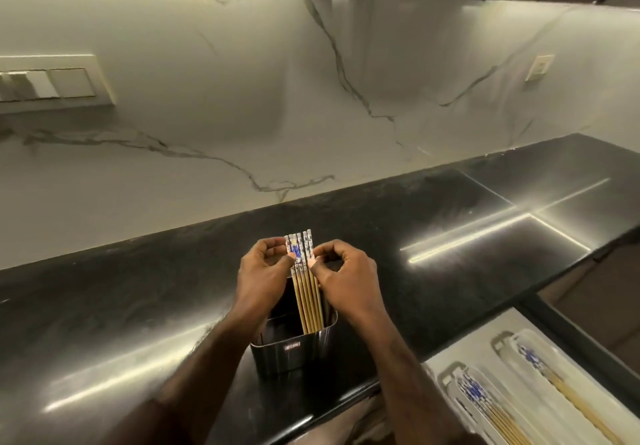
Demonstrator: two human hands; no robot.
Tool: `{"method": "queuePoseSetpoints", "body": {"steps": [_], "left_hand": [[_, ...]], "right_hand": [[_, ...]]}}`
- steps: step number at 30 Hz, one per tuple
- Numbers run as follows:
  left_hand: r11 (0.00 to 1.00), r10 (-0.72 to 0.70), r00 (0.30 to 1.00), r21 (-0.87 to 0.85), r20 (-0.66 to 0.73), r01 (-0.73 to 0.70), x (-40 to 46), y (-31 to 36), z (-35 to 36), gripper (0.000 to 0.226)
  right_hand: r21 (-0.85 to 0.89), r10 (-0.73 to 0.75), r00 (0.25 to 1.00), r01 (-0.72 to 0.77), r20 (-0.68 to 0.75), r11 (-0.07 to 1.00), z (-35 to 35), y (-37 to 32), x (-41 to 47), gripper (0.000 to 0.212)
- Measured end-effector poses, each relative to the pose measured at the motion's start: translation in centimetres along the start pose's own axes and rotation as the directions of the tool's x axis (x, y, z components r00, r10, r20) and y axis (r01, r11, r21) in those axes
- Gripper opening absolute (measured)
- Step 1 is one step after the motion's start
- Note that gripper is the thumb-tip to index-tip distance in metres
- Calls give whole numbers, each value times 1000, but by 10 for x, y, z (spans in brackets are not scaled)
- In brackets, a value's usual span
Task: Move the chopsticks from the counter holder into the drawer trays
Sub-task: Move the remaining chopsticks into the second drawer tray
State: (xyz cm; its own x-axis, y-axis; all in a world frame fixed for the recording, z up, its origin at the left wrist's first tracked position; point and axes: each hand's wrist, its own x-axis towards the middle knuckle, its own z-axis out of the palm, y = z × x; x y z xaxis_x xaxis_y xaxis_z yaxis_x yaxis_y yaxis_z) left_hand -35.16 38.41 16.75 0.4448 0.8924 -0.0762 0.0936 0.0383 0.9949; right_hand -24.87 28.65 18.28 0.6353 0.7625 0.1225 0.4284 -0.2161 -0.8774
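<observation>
Before you is the black counter (138, 306), glossy, under a marble wall (207, 98) that carries two switch plates. At your lower right the drawer (467, 358) stands open, and in it you can see two pale trays (571, 358) — each one holds already some chopsticks with blue-and-white tops, too blurred to count.

The holder (294, 354), a dark metal box, stands on the counter near its front edge. It has one small label on the front wall; the writing is too small to read.

Your left hand (263, 271) and right hand (343, 278) are both above the holder, fingers curled, and they pinch the chopsticks (304, 288) from the two sides near the patterned tops. The bundle is upright, the wooden tips still inside the holder — about six sticks, pressed side by side in a flat row.
</observation>
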Motion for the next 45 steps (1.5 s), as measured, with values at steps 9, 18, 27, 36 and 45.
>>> {"method": "queuePoseSetpoints", "body": {"steps": [9, 18, 27, 36, 45], "left_hand": [[995, -15, 1000, 96, 3, 15, 58, -31, -1, 52], [988, -40, 997, 149, 66, 30, 71, -50, 8, 55], [986, -5, 999, 164, 48, -3, 69, -51, 10, 49], [991, 59, 997, 116, 40, -63, 57, -42, 2, 51], [985, 171, 981, -56, 92, -166, 48, -3, -8, 50]], "right_hand": [[-94, 106, 994, -108, -25, 990, 30, 8, 21, 22], [-133, 170, 985, -172, -25, 976, 37, 19, 26, 20], [-115, 172, 985, -172, -18, 978, 36, 27, 28, 19], [-104, 163, 986, -159, 25, 982, 38, 29, 29, 25], [-51, 177, 962, -170, 209, 984, 41, 22, 29, 36]]}}
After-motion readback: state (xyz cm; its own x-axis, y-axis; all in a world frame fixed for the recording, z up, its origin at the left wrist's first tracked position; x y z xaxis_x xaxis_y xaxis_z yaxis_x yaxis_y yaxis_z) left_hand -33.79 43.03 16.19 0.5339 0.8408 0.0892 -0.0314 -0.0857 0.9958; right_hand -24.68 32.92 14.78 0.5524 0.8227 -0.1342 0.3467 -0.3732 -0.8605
